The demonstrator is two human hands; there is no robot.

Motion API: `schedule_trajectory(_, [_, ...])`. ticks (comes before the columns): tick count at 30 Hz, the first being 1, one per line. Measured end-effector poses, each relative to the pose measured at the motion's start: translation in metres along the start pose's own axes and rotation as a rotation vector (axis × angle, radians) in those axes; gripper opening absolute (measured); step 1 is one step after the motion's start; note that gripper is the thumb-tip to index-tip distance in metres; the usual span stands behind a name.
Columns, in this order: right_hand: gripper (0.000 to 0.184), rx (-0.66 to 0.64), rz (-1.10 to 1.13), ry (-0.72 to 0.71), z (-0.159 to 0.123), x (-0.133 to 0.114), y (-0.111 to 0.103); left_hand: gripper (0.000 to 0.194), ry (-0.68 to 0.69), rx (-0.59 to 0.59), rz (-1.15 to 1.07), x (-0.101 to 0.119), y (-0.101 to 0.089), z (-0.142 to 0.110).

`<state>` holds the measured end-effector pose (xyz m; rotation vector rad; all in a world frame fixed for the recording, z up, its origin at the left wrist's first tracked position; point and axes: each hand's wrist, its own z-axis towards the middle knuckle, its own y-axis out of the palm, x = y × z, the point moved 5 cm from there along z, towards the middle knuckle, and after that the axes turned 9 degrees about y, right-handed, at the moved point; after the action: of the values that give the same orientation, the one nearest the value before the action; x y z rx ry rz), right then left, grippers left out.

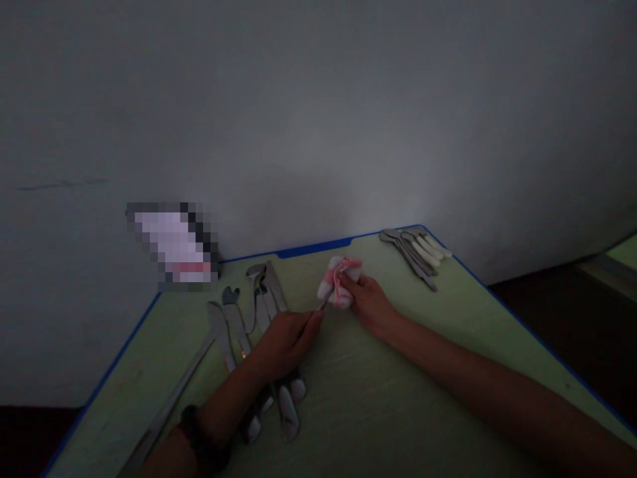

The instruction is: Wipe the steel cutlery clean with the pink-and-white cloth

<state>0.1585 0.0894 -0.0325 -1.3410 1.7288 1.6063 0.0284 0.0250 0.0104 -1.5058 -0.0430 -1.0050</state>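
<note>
My left hand [288, 342] is closed around one end of a thin metal piece of cutlery [325, 303]. Its far end disappears into a pink and white cloth [340, 281], so its kind is hidden. The cloth is bunched in my right hand [371, 304], whose fingers press it around the metal. Both hands are above the middle of the table. Beneath and beside my left forearm lie several metal utensils, among them a ladle [257, 270], a broad-bladed knife [219, 325] and a tool with a notched head [231, 296].
Smaller spoons [409, 252] and white-handled cutlery [428, 251] lie grouped at the table's far right corner. A blurred-out upright device [172, 242] stands at the back left. The pale green table [378, 392] has a blue edge and meets a grey wall [318, 119].
</note>
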Motion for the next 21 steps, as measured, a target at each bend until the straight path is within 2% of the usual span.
schedule_trajectory(4, [0.03, 0.047, 0.008, -0.017, -0.001, 0.005, 0.001, 0.039, -0.001, -0.005, 0.083, 0.001, 0.002, 0.003])
schedule_trajectory(9, [0.025, -0.025, -0.027, -0.038, -0.001, 0.004, 0.004, 0.041, 0.001, 0.02, 0.14, 0.001, 0.002, 0.002])
schedule_trajectory(12, [0.018, -0.021, -0.088, -0.133, -0.005, -0.004, 0.006, 0.043, -0.012, 0.016, 0.147, -0.001, 0.001, 0.002])
schedule_trajectory(17, [0.014, 0.104, -0.218, -0.296, -0.007, -0.024, -0.004, 0.043, 0.005, 0.024, 0.152, -0.001, -0.003, 0.001])
schedule_trajectory(21, [0.019, -0.041, -0.182, -0.265, -0.001, -0.027, -0.004, 0.044, 0.014, 0.025, 0.117, -0.001, -0.004, -0.002])
